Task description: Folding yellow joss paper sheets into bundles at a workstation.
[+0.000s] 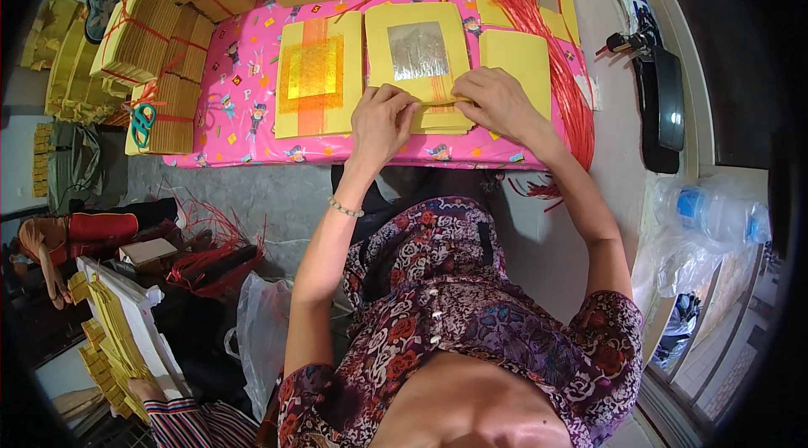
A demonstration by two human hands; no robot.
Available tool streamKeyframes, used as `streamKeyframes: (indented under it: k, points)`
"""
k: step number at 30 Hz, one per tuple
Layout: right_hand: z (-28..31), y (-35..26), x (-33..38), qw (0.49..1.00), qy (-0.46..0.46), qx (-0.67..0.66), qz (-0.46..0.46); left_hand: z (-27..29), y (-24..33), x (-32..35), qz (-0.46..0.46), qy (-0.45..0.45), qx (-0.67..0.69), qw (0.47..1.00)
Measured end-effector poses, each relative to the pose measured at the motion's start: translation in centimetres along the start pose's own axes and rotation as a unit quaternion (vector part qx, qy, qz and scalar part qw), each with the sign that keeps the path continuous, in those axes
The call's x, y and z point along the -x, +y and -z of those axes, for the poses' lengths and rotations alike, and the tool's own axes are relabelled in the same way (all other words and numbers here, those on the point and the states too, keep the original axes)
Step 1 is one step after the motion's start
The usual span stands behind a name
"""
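Observation:
My left hand (pixel 382 121) and my right hand (pixel 500 105) both pinch the near edge of a yellow paper sheet with a silver foil square (pixel 418 51). That edge is curled up between my fingertips, above more yellow sheets (pixel 446 121). On the left lies a yellow sheet with a gold foil square and orange print (pixel 318 69). A plain yellow sheet (pixel 520 61) rests to the right, partly behind my right hand. Everything lies on a pink patterned table cover (pixel 231 111).
Tied stacks of yellow paper (pixel 160 36) stand at the left, with green-handled scissors (pixel 141 124) beside them. Red plastic strands (pixel 572 103) hang over the table's right side. Lower left, another person's striped sleeve (pixel 198 423) reaches toward folded yellow paper (pixel 118 347).

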State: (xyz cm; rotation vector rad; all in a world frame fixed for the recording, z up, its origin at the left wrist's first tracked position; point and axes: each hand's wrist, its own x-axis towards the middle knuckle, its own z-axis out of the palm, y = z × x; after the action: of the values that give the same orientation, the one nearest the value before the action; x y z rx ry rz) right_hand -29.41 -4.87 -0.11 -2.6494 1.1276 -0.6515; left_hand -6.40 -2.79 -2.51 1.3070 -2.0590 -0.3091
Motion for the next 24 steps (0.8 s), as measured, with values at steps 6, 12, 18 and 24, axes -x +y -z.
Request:
streamKeyframes:
  k: [6,12,18,24]
  points:
    - [0.5,-0.8,-1.5,0.996,0.018,0.073,0.055,0.7,1.4,-0.4,-0.035,0.001,-0.008,0.999]
    - [1.4,-3.2,-3.7,0.986,0.104,0.065,0.111,-0.8,1.3,-1.1,-0.033,0.079,-0.040,0.996]
    - [1.9,-3.0,-3.9,0.971,0.205,-0.103,-0.061,1.9,0.7,-1.1,0.010,0.199,0.025,0.980]
    - [-0.2,0.2,-4.1,0.877,0.296,-0.334,-0.177,3.3,0.1,0.3,0.102,0.280,0.303,0.905]
